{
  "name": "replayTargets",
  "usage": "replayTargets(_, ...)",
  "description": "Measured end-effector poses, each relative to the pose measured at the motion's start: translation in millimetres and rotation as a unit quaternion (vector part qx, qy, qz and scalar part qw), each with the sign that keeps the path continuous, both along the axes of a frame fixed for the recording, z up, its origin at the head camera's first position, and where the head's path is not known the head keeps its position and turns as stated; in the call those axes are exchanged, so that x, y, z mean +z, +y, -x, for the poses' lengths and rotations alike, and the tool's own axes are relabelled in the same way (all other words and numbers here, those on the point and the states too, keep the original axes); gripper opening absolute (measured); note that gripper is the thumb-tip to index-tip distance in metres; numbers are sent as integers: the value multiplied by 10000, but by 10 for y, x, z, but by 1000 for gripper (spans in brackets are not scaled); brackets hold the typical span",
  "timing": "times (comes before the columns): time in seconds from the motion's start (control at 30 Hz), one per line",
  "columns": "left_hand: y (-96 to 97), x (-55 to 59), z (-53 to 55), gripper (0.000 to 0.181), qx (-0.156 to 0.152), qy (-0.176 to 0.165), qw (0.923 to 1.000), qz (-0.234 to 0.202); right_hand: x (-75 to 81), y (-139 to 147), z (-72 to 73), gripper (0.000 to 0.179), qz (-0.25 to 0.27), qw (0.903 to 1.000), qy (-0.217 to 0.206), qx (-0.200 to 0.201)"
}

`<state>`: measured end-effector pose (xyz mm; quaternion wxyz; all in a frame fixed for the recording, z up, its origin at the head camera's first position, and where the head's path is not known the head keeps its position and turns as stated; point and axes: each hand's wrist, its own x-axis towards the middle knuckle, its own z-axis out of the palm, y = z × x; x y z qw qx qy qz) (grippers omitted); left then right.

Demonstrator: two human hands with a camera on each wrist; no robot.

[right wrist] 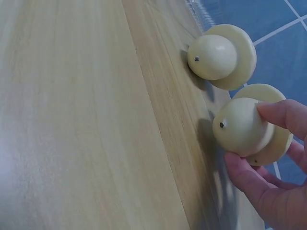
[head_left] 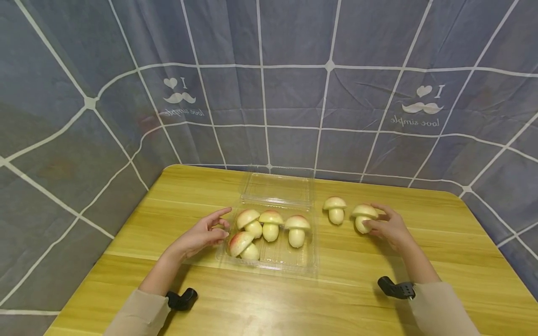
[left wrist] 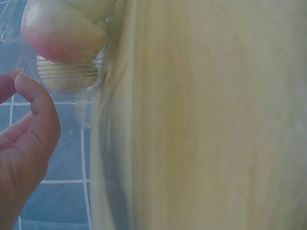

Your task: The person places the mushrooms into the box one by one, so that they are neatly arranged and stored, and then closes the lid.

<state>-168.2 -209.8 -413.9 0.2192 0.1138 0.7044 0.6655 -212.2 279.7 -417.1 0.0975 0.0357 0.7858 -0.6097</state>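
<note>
Your right hand [head_left: 390, 227] grips a pale-yellow, pink-tinged mushroom-shaped piece [head_left: 363, 217] right of the frame's centre.
A matching piece [head_left: 335, 210] stands just beside it; four like pieces [head_left: 271, 228] lie in the clear plastic hinged box [head_left: 282, 257], lower centre. Your left hand [head_left: 201, 237] is at its left edge, grip unclear.

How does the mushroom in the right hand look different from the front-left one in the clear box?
The held mushroom is outside the clear box, in the right hand; the front-left mushroom lies inside. The front-left mushroom's cap shows strong red; the held mushroom's looks mostly pale yellow. Both have domed caps and rounded, pale stems.
</note>
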Motion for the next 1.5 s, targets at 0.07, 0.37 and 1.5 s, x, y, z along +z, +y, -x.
replayTargets(0.07, 5, -6, 6, 73, 6, 9, 10000, 8, 4, 4, -12, 75, -1, 10000, -10, 21)
replayTargets(0.37, 9, -12, 11, 73, -2, 26, 10000, -14, 44, 2, -59, 74, 3, 9997, 139, 200)
replayTargets(1.5, 9, -15, 5, 73, -26, 71, 10000, -30, 383, -346, -372, 68, 250, 9955, 554, 728)
